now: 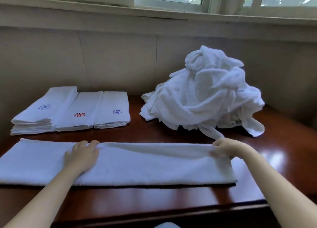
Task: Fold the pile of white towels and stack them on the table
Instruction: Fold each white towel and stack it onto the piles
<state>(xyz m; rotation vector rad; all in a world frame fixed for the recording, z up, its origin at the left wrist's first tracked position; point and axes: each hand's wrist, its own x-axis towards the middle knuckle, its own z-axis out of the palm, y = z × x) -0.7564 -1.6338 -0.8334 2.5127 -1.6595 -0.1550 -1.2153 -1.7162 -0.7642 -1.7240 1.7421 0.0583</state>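
A long white towel (145, 164), folded lengthwise into a band, lies across the near part of the dark wooden counter (154, 198), its left end running out of view. The left hand (82, 156) rests flat on the towel left of its middle. Its fingers (93, 144) are straight and close together, reaching to the towel's far edge, with the thumb held out to the side. The right hand (224, 147) is at the towel's far right corner, where the fingers curl over the far edge and pinch the top layer against the thumb. The cloth there is raised slightly off the layer below.

Behind the towel's left half, three stacks of folded towels (77, 111) sit side by side and touching. The left stack is the tallest, and each top towel carries a small embroidered flower, one blue, one red and one violet. Behind the towel's right half a loose pile of unfolded white towels (205, 94) is heaped high near the wall. One strip of it trails down close to the right hand.
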